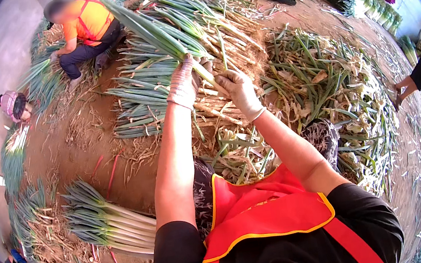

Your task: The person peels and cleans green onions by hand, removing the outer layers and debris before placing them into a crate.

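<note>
I hold a long green onion [206, 74] up in front of me, its green leaves slanting to the far left. My gloved left hand [183, 84] is wrapped round its stem just below the leaves. Lower on the pale stem, my gloved right hand [240, 92] is closed, thumb and fingers pinching it near the root end. Beneath and beyond my hands lies a large heap of untrimmed green onions [145, 95], leaves to the left and brown roots to the right. The root tip of the held one is hidden by my right hand.
Stripped leaves [319, 76] pile up at my right. On the left floor lie cleaned green onions [113, 217] with white stems, and red ties [114, 172]. A person in orange [90, 28] crouches far left; another person's legs [410, 87] show at right.
</note>
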A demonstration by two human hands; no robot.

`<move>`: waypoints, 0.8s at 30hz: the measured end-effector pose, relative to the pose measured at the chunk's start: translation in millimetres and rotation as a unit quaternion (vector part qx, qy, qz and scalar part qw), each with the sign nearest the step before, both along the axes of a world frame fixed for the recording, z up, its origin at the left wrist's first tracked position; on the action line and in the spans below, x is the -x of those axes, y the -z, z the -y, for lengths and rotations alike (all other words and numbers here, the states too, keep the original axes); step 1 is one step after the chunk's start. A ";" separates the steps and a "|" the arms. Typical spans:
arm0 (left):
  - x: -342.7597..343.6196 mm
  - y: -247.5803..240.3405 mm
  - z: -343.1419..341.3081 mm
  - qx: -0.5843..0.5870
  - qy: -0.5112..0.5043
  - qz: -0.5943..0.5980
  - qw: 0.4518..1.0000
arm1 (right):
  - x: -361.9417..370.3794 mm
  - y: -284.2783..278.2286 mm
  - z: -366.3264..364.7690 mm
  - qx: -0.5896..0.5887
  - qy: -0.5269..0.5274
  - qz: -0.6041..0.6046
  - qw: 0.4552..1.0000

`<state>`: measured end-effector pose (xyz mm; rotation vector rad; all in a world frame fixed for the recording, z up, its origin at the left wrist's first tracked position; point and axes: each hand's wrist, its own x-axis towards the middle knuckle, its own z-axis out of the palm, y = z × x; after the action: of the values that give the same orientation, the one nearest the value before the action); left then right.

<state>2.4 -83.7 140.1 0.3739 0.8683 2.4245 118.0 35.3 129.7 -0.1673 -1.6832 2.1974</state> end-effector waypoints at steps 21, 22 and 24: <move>-19.4 -10.6 -24.7 0.016 0.156 -0.040 0.987 | -18.8 5.6 -43.4 0.097 -0.316 0.103 0.938; -22.6 -9.9 -26.0 0.005 0.155 -0.032 0.987 | -18.0 11.0 -41.3 0.029 -0.351 0.161 0.922; -14.6 -7.7 -25.4 -0.041 0.161 -0.021 0.986 | -16.8 32.4 -29.4 -0.159 -0.469 0.143 0.857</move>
<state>16.9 -58.4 147.8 0.5526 0.6685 2.1618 134.8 64.6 97.2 0.5678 -2.6724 2.5212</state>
